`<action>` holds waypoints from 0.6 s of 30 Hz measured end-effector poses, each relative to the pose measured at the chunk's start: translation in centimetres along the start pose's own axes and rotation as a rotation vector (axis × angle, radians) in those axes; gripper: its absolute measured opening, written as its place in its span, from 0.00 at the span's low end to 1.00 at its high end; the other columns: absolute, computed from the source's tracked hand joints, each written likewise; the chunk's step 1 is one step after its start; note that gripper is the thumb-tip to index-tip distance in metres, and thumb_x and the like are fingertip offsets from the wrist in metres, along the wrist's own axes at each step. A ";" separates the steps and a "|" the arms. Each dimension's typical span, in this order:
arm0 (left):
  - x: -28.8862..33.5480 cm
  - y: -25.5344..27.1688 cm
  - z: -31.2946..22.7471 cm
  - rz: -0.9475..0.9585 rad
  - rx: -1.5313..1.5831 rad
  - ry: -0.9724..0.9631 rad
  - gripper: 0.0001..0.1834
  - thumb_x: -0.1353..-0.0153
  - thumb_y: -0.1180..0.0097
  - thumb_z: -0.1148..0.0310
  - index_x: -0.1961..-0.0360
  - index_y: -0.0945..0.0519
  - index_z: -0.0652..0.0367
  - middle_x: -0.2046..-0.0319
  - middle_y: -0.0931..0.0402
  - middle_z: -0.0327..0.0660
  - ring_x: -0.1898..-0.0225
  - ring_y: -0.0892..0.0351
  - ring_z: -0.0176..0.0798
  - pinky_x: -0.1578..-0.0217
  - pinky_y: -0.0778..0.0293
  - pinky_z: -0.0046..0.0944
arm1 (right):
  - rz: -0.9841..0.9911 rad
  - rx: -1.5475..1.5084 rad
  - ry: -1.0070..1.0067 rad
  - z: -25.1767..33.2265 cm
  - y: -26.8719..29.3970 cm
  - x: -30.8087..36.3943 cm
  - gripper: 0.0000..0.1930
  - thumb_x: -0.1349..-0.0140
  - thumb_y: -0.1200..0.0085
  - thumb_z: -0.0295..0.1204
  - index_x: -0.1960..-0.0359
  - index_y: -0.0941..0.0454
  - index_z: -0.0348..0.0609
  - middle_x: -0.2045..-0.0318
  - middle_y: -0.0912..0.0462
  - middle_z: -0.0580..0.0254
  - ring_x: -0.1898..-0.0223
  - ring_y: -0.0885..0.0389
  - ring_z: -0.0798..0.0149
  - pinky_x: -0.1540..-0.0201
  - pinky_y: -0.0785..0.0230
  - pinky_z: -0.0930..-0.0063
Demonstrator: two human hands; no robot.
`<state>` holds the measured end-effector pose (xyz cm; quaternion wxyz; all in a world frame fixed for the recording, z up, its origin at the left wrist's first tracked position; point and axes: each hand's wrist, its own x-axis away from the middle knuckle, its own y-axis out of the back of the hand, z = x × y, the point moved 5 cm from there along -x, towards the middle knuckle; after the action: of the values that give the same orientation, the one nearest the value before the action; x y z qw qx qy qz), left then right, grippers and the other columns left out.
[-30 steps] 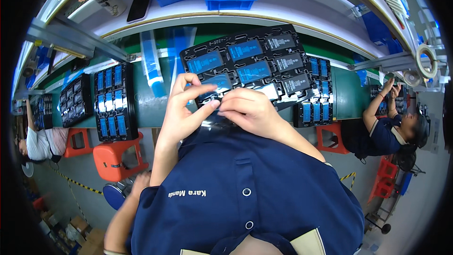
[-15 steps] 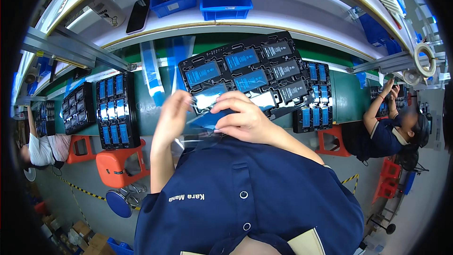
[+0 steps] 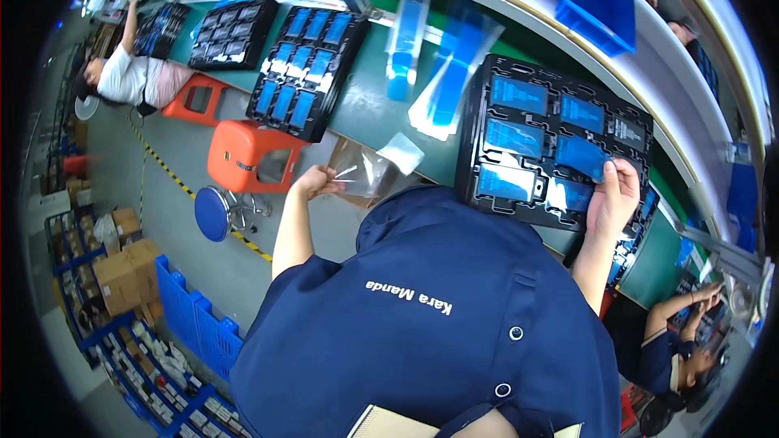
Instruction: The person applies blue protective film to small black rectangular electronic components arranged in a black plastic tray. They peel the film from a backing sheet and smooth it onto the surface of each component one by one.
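A black tray (image 3: pixel 474 154) of flat dark battery packs lies tilted on the green bench in front of me, most packs covered with blue film. My right hand (image 3: pixel 614 199) is closed at the tray's right side, thumb and fingers pinching the edge of a curved piece of blue film (image 3: pixel 580 156) over a pack in the middle row. Out to the left, beyond the bench edge, my left hand (image 3: pixel 318 182) is closed on crumpled clear plastic film (image 3: pixel 363 174). A pale translucent sheet (image 3: pixel 402 152) shows beside that film.
Strips of blue film (image 3: pixel 454 73) lie behind the tray. Another filled tray (image 3: pixel 300 73) stands to the left, with an orange stool (image 3: pixel 243 158) and a blue round stool (image 3: pixel 213 212) below. Blue bins (image 3: pixel 596 4) sit on the shelf. Co-workers (image 3: pixel 134 73) work at both sides.
My view has turned left. My left hand has moved from the tray out past the bench edge with clear film. My right hand has shifted to the tray's right side.
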<state>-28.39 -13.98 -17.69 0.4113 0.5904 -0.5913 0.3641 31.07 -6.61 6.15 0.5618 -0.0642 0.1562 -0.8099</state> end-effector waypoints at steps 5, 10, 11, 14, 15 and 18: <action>-4.5 5.5 6.8 -0.495 -0.278 0.172 0.12 0.32 0.56 0.71 0.61 0.27 0.72 0.71 0.20 0.53 0.78 0.19 0.43 0.78 0.18 0.35 | -0.017 0.061 0.035 0.6 -1.3 0.0 0.07 0.41 0.41 0.19 0.61 0.23 0.38 0.66 0.18 0.62 0.69 0.21 0.72 0.66 0.30 0.81; -5.6 4.8 5.7 -0.734 0.537 -0.113 0.12 0.31 0.56 0.71 0.67 0.29 0.71 0.74 0.22 0.51 0.84 0.26 0.38 0.87 0.30 0.33 | -0.019 0.068 0.051 0.7 -1.0 0.0 0.07 0.41 0.41 0.19 0.61 0.23 0.39 0.67 0.18 0.63 0.69 0.21 0.73 0.66 0.30 0.81; -6.6 5.2 6.0 -0.735 0.585 -0.167 0.11 0.31 0.57 0.71 0.67 0.30 0.71 0.75 0.23 0.50 0.85 0.27 0.37 0.88 0.32 0.32 | -0.011 0.063 0.048 0.8 -1.1 0.0 0.07 0.41 0.41 0.19 0.61 0.23 0.39 0.67 0.18 0.63 0.69 0.21 0.73 0.66 0.30 0.81; -8.8 5.7 6.5 -0.709 0.758 -0.168 0.13 0.30 0.58 0.66 0.62 0.29 0.68 0.71 0.21 0.49 0.76 0.19 0.40 0.75 0.19 0.34 | -0.007 0.056 0.046 0.9 -1.3 0.0 0.07 0.40 0.40 0.19 0.61 0.23 0.39 0.67 0.18 0.63 0.69 0.21 0.73 0.66 0.30 0.81; -9.3 5.7 6.7 -0.729 0.798 -0.128 0.12 0.29 0.59 0.66 0.61 0.28 0.65 0.70 0.20 0.46 0.76 0.20 0.38 0.76 0.22 0.35 | -0.012 0.054 0.046 0.9 -1.2 0.1 0.07 0.40 0.40 0.19 0.61 0.23 0.39 0.68 0.18 0.63 0.69 0.21 0.73 0.66 0.30 0.81; -9.5 5.2 6.4 -0.726 0.797 -0.217 0.07 0.31 0.59 0.70 0.65 0.35 0.64 0.76 0.24 0.47 0.86 0.29 0.35 0.88 0.33 0.34 | -0.029 0.053 0.049 0.9 -1.2 0.1 0.07 0.40 0.40 0.19 0.61 0.23 0.39 0.68 0.18 0.63 0.70 0.21 0.74 0.66 0.30 0.81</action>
<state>-34.32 -15.86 -28.64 0.1919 0.9007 -0.2050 0.3316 30.18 -6.47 7.39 0.5476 -0.0320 0.1475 -0.8230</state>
